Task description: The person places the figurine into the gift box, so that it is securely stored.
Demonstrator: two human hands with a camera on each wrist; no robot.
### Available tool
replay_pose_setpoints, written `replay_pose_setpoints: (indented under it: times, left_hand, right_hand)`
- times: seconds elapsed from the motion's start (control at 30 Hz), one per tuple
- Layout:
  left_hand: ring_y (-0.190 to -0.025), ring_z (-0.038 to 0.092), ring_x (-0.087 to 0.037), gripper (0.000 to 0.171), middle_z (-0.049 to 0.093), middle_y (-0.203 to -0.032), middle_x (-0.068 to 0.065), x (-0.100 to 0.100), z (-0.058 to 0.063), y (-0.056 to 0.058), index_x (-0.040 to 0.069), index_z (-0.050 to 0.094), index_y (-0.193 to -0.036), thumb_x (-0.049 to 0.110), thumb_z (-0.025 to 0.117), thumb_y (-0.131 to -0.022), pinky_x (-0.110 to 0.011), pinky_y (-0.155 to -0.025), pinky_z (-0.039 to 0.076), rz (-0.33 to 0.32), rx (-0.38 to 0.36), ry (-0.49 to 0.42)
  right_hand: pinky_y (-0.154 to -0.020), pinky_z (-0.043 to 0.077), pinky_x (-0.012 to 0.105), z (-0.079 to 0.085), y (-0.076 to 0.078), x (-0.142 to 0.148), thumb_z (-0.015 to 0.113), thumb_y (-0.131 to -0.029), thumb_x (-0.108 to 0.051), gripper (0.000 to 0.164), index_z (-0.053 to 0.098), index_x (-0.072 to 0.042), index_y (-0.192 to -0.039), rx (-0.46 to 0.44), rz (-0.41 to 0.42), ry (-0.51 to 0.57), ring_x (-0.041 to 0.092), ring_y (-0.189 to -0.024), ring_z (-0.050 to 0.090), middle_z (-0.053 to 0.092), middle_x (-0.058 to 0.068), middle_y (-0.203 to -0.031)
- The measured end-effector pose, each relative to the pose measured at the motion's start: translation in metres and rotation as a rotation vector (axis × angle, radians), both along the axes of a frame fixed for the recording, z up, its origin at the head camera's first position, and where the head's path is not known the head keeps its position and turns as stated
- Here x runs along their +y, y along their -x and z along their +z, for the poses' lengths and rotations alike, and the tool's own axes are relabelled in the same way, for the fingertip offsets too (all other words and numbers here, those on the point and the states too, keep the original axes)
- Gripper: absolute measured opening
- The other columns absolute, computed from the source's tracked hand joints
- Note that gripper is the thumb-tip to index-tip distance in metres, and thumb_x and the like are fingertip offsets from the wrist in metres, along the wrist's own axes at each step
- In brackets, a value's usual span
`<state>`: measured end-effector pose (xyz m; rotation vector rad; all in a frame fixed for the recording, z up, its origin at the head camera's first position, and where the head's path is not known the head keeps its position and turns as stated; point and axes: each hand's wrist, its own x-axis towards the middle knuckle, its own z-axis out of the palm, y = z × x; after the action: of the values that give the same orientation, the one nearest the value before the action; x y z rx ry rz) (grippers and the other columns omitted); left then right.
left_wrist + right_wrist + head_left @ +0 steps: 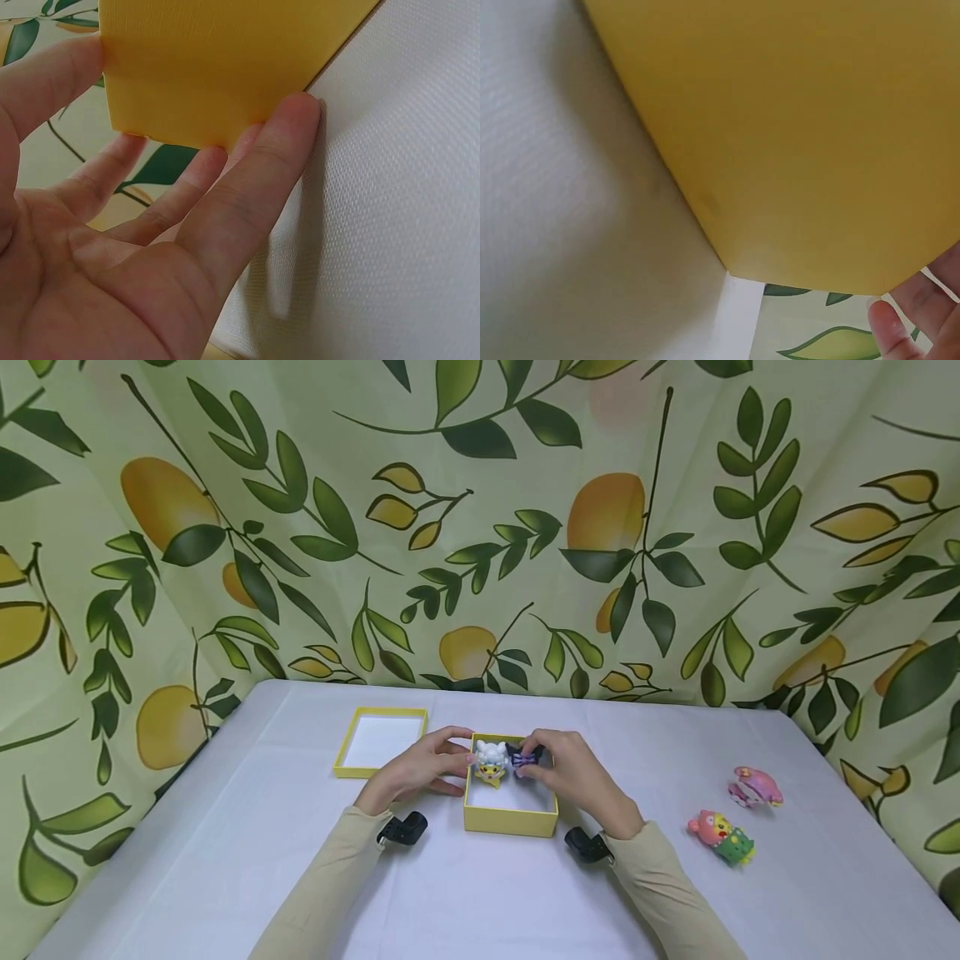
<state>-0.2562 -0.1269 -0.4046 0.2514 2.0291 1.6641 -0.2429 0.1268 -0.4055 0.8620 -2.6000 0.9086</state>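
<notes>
A yellow box (510, 821) with a white inside sits in the middle of the table. Inside, toward its back left, stands a small figurine (491, 764) with a fluffy white top and a yellow face. Beside it is a dark figurine with a purple bow (522, 761), which my right hand (576, 772) pinches between thumb and fingers. My left hand (423, 766) touches the box's left side with extended fingers. In the left wrist view, its fingertips (296, 120) rest against the yellow wall. The right wrist view shows mostly the box's outer wall (780, 150).
The yellow-rimmed box lid (356, 772) lies open side up at the back left. To the right, on the white-covered table (480, 893), lie a pink figurine (756, 787) and a green-bodied figurine with a pink hat (723, 837). A leaf-patterned curtain (480, 568) hangs behind.
</notes>
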Motion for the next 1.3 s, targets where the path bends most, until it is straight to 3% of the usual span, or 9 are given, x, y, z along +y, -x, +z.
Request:
replay_pose_setpoints:
  times: [0.37, 0.6, 0.87, 1.3]
  left_hand:
    - [-0.1, 0.065, -0.025, 0.053, 0.053, -0.128, -0.023, 0.0005, -0.0003, -0.0007, 0.006, 0.039, -0.147, 0.017, 0.06, -0.099, -0.045, -0.084, 0.062, -0.01, 0.012, -0.008]
    - [-0.1, 0.065, -0.024, 0.053, 0.054, -0.128, -0.022, 0.0006, -0.0005, -0.0001, 0.006, 0.04, -0.146, 0.017, 0.061, -0.099, -0.045, -0.085, 0.062, -0.012, 0.009, -0.004]
    - [-0.1, 0.065, -0.025, 0.054, 0.054, -0.129, -0.023, 0.0001, -0.0034, 0.001, 0.007, 0.039, -0.147, 0.019, 0.062, -0.099, -0.046, -0.085, 0.062, -0.012, 0.005, 0.007]
    - [-0.1, 0.065, -0.024, 0.055, 0.052, -0.129, -0.022, 0.0001, -0.0022, 0.0014, 0.007, 0.039, -0.147, 0.018, 0.062, -0.098, -0.045, -0.085, 0.062, 0.003, 0.006, 0.005]
  right_hand:
    - [-0.086, 0.059, 0.038, 0.0009, -0.0012, 0.0011, 0.084, -0.075, -0.004, 0.024, 0.07, -0.01, -0.093, -0.036, -0.001, -0.003, 0.016, -0.093, 0.068, 0.073, 0.001, -0.094]
    - [-0.082, 0.06, 0.033, 0.001, -0.0017, -0.0013, 0.086, -0.072, -0.001, 0.025, 0.071, -0.009, -0.091, 0.017, -0.002, 0.024, 0.014, -0.088, 0.069, 0.074, 0.001, -0.091]
    - [-0.084, 0.059, 0.035, -0.0007, -0.0032, -0.0029, 0.086, -0.072, -0.003, 0.026, 0.072, -0.007, -0.094, 0.065, -0.031, 0.011, 0.016, -0.09, 0.069, 0.075, 0.003, -0.093]
    - [-0.084, 0.059, 0.034, 0.0021, -0.0033, -0.0013, 0.085, -0.074, -0.003, 0.033, 0.071, -0.007, -0.102, 0.011, -0.031, -0.007, 0.017, -0.094, 0.067, 0.07, 0.003, -0.101]
